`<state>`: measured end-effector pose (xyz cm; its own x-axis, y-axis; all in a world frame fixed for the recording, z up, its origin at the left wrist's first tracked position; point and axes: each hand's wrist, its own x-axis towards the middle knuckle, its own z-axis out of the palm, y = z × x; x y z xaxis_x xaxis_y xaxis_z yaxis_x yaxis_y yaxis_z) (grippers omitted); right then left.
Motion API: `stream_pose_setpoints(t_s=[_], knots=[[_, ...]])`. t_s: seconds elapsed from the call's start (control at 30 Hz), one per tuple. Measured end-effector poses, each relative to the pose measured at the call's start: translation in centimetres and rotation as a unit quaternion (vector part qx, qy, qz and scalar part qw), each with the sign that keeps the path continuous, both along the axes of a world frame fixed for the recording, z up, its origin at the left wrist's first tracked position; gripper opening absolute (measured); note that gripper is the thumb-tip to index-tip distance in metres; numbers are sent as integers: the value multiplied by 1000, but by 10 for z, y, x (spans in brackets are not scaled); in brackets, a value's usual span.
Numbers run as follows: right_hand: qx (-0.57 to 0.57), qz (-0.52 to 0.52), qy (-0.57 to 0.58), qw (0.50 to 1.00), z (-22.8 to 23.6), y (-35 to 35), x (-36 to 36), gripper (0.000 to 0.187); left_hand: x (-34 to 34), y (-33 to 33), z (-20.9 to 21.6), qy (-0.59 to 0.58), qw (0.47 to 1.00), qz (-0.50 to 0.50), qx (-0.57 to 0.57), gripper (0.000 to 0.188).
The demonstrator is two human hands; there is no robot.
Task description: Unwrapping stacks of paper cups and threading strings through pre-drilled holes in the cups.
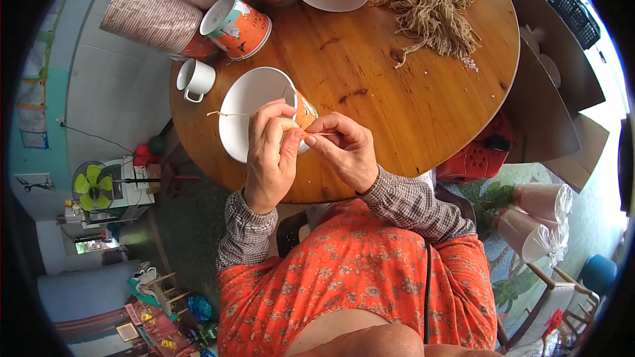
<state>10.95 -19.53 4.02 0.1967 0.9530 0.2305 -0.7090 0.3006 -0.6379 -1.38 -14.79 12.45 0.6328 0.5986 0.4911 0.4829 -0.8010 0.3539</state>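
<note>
A paper bucket (237, 133), white inside and orange printed outside, stands tilted on the table with its mouth toward me. My left hand (272, 152) reaches over its rim, its thumb and forefinger closed in a pinch on a thin string (324, 134) at the bucket's outer side. Just to the right, my right hand (347, 152) pinches the same string between thumb and fingers, and the fingertips of both hands almost meet. A knotted string end (221, 114) shows against the white inside of the bucket. Part of the bucket is hidden behind my left hand.
On the round wooden table (410, 112) stand a white mug (196, 77), an orange bucket (238, 28) and stacked buckets (151, 16). A heap of tan strings (436, 3) lies at the far right. Cardboard boxes (546, 106) and a red plastic stool (473, 158) flank the table's right edge.
</note>
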Motion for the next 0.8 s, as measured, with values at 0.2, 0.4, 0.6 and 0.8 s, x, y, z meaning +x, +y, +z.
stream_pose_setpoints(t_s=[0.2,0.4,0.6,0.8], knots=[[-41,-2,-56,998,-5,1,3,9,-1,-1,-3,23,1000,0,8,9],[-22,-97,-233,967,-14,18,9,10,-3,1,-4,31,999,25,8,14],[-9,-187,-277,943,-25,37,8,9,-11,7,0,51,991,83,-88,19],[-36,-97,-212,972,-29,39,1,8,-20,20,-18,37,980,83,-179,29]])
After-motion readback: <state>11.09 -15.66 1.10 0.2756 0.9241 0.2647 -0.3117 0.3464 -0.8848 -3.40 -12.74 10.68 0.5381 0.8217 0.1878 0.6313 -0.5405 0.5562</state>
